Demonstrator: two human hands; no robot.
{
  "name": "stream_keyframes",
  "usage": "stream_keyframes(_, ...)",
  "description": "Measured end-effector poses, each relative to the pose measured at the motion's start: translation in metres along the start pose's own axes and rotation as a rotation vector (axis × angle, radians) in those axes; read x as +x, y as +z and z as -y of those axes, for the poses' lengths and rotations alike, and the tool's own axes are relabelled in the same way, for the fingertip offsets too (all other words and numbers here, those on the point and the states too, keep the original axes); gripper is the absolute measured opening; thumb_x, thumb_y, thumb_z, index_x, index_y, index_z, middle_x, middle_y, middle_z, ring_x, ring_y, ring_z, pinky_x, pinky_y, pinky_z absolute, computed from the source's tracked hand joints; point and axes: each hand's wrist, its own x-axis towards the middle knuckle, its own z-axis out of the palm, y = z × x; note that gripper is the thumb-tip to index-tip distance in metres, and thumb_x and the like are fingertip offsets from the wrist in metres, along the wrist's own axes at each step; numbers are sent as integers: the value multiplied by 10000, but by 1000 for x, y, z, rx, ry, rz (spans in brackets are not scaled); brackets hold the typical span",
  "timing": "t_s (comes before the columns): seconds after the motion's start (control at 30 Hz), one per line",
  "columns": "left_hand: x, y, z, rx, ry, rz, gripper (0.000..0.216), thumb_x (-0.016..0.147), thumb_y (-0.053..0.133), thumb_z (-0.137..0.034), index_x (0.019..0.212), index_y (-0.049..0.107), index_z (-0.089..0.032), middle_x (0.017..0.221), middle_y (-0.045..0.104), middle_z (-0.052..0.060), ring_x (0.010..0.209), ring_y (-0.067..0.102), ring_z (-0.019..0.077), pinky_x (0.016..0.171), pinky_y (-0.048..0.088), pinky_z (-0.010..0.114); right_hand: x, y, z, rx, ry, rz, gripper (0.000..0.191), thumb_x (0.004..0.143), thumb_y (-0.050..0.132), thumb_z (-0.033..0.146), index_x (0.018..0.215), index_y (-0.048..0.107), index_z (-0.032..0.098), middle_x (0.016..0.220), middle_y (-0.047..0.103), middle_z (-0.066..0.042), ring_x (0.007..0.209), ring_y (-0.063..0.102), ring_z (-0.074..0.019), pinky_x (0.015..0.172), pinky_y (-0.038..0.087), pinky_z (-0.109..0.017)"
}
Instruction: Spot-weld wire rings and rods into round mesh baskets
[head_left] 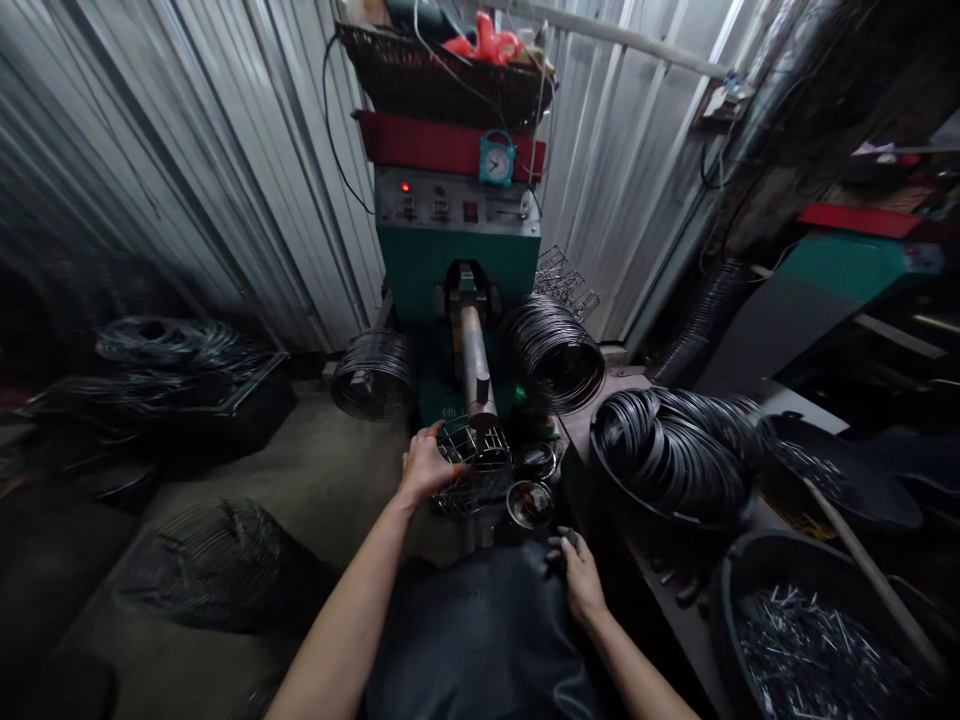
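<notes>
My left hand (pixel 430 466) grips the left side of a small round wire basket (pixel 480 490), thumb over its rim and fingers round its outside. The basket sits beneath the end of a thick metal arm (pixel 474 360) that juts from a green spot welding machine (pixel 409 260). My right hand (pixel 579 574) is beside the black apron (pixel 480 630) over my lap, its fingers curled together; what they hold, if anything, is too dark to make out. Just ahead of it stands a small metal bowl (pixel 530 505) with brownish contents.
Wire ring stacks hang left (pixel 373 375) and right (pixel 559 350) of the machine. A tub of wire rings (pixel 675 450) and a bucket of short metal pieces (pixel 814 640) stand at right. A wire bundle (pixel 232 565) lies on the left floor. A blue clock (pixel 496 160) hangs above.
</notes>
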Motion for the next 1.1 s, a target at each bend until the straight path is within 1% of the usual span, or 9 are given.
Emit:
stream_keyframes(0.13,3,4,1,-31,0,32,912,486,765,-442,1286,411,-184,1221,527,129,1144,490,291,916,410,374,3,0,6,238,183,-41,421,527,780,340,852,560,188,725,672,-23,529,583,-129,438,429,-218)
stream_keyframes(0.3,5,-1,0,-71,8,73,946,481,776,-423,1308,387,-181,1277,485,148,1198,443,321,963,376,427,-1,-1,15,317,325,-5,292,566,754,237,814,613,176,600,610,34,503,574,-104,459,466,-201)
stream_keyframes(0.43,-8,4,23,-293,-26,39,1103,480,793,-430,1390,231,-159,1420,323,187,1314,305,326,1057,280,445,3,-2,29,404,437,53,214,592,724,157,773,610,169,576,597,48,520,584,-93,567,526,-238)
stream_keyframes(0.5,-21,17,39,-475,-100,-3,1169,468,811,-403,1406,159,-155,1417,331,188,1311,323,310,1064,286,428,7,-2,33,427,466,81,187,616,712,151,766,603,171,619,622,32,563,606,-108,622,543,-285)
stream_keyframes(0.57,-34,34,53,-673,-140,-2,1112,493,809,-369,1391,182,-175,1364,422,164,1259,410,287,1040,336,418,10,-1,34,429,483,94,171,633,701,164,773,604,179,655,638,17,590,615,-128,594,539,-301)
stream_keyframes(0.63,-42,49,62,-852,-112,15,977,546,782,-370,1351,257,-196,1314,490,136,1203,480,262,1002,390,403,12,1,33,431,491,92,170,632,693,172,781,611,185,650,635,17,559,593,-122,505,501,-260)
stream_keyframes(0.73,-43,60,64,-995,-97,-2,909,553,762,-404,1308,307,-181,1304,501,134,1171,514,247,969,430,379,10,4,33,457,454,103,175,626,672,178,791,619,198,623,613,32,503,537,-97,438,438,-221)
stream_keyframes(0.93,-50,40,65,-940,-145,31,873,523,753,-410,1266,374,-151,1230,558,128,1084,572,268,903,489,367,-6,4,40,480,442,180,136,632,645,216,763,614,197,602,579,26,578,562,-127,578,494,-296)
stream_keyframes(1.1,-86,30,74,-837,-73,110,932,531,745,-442,1315,313,-183,1313,476,135,1136,536,278,926,472,390,-14,3,45,410,376,181,164,644,632,239,802,615,197,612,578,19,572,558,-134,522,448,-267)
